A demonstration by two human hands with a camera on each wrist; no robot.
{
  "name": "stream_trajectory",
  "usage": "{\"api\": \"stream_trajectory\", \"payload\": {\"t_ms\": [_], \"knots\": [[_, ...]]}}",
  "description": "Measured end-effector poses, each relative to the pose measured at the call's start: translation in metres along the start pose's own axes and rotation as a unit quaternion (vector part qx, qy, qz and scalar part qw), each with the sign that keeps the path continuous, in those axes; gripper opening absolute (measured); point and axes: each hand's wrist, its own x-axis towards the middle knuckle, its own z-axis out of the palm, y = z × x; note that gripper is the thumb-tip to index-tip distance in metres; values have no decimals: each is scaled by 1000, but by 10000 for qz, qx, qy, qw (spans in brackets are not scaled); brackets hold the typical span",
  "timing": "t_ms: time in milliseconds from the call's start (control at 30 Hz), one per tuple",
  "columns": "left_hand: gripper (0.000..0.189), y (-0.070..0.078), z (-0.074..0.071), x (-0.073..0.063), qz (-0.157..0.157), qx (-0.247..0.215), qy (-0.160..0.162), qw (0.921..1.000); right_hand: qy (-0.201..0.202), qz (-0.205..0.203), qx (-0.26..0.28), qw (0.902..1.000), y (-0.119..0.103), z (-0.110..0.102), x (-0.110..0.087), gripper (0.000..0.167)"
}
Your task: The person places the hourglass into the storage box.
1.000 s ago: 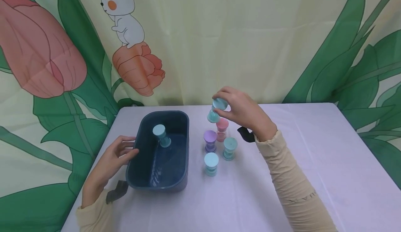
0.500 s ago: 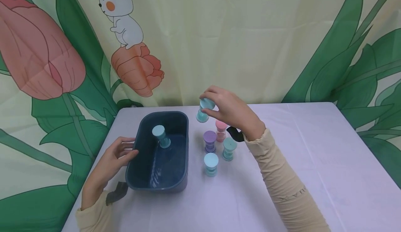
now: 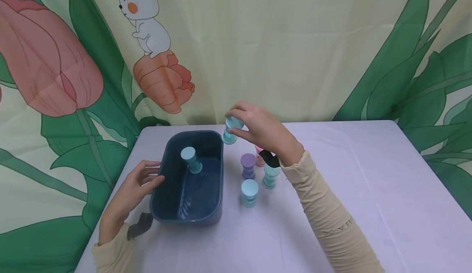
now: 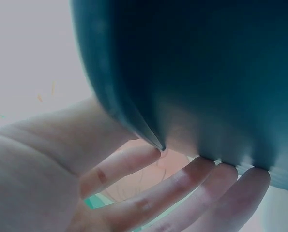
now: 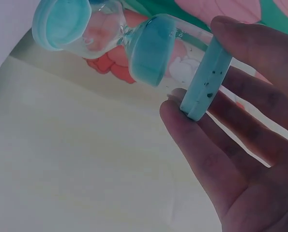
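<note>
My right hand pinches a teal sand timer by one end cap, above the table beside the bin's right rim. In the right wrist view, the tilted sand timer shows teal sand behind clear walls. The left hand rests with its fingertips against the outer left side of a dark blue bin; the left wrist view shows the fingers fairly straight at its wall. One light-blue sand timer leans inside the bin.
Right of the bin stand a purple sand timer, a light-blue one, a teal one and a pink sand timer partly hidden by the right wrist strap. A white cloth covers the table; a printed curtain hangs behind.
My right hand has carried the teal sand timer leftward, from over the standing timers to beside the bin's right rim. The left hand and the bin stay put.
</note>
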Motion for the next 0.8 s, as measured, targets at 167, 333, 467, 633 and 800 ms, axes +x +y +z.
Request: {"api": "stream_trajectory", "payload": {"t_ms": [167, 333, 467, 633, 800], "knots": [[53, 1, 1, -1, 8, 14, 21, 10000, -96, 5, -35, 9999, -5, 4, 3, 36], [53, 2, 1, -1, 42, 17, 33, 10000, -96, -31, -3, 9999, -8, 7, 6, 36], [53, 3, 1, -1, 45, 34, 32, 10000, -88, -99, 35, 9999, -10, 9, 9, 35], [52, 3, 1, -1, 26, 48, 24, 10000, -132, -113, -4, 9998, -15, 11, 14, 36], [53, 4, 1, -1, -20, 34, 11, 10000, -177, -145, -13, 9997, -17, 14, 18, 37]]}}
